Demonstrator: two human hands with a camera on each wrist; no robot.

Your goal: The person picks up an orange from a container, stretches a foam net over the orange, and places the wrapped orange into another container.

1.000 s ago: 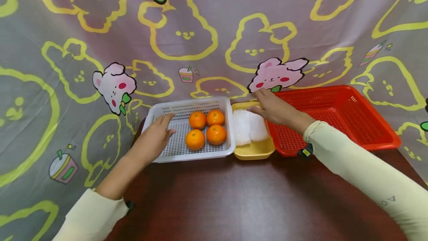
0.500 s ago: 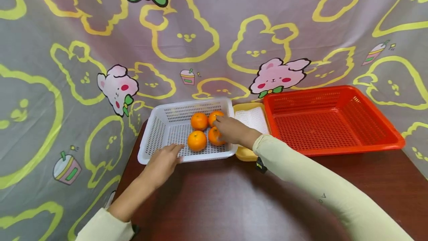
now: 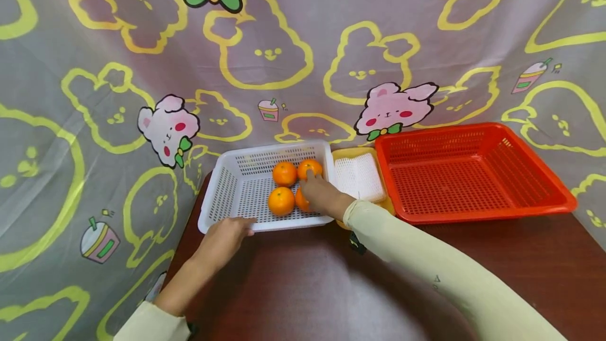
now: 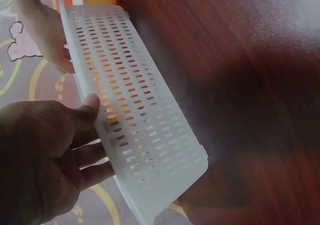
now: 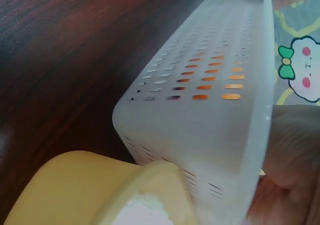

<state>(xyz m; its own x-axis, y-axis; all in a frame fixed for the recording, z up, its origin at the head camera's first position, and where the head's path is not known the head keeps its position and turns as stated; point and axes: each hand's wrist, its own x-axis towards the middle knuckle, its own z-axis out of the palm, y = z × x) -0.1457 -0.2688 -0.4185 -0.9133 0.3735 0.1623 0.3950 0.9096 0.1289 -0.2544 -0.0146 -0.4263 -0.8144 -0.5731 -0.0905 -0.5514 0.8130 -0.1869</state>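
A white perforated plastic basket [image 3: 248,193] holds several oranges. My left hand [image 3: 227,237] is at its front rim; in the left wrist view the thumb [image 4: 91,105] lies outside the rim and the fingers reach inside, pinching it. My right hand [image 3: 323,192] reaches down into the basket's right end, over the front-right orange [image 3: 301,202], which it mostly covers. One finger overlaps the back-right orange [image 3: 310,166]. Two more oranges sit to the left, one behind [image 3: 284,173] and one in front [image 3: 281,201]. I cannot tell whether the right fingers grip the front-right orange.
Against the white basket's right side stands a yellow tray [image 3: 389,207] with white foam net sleeves [image 3: 360,175] in it. Farther right is a larger red perforated basket [image 3: 450,186]. A patterned cloth [image 3: 293,25] hangs behind the dark wooden table [image 3: 303,278].
My right hand has moved left from above the yellow tray into the white basket, onto the oranges. My left hand has come down from over the basket to its front rim.
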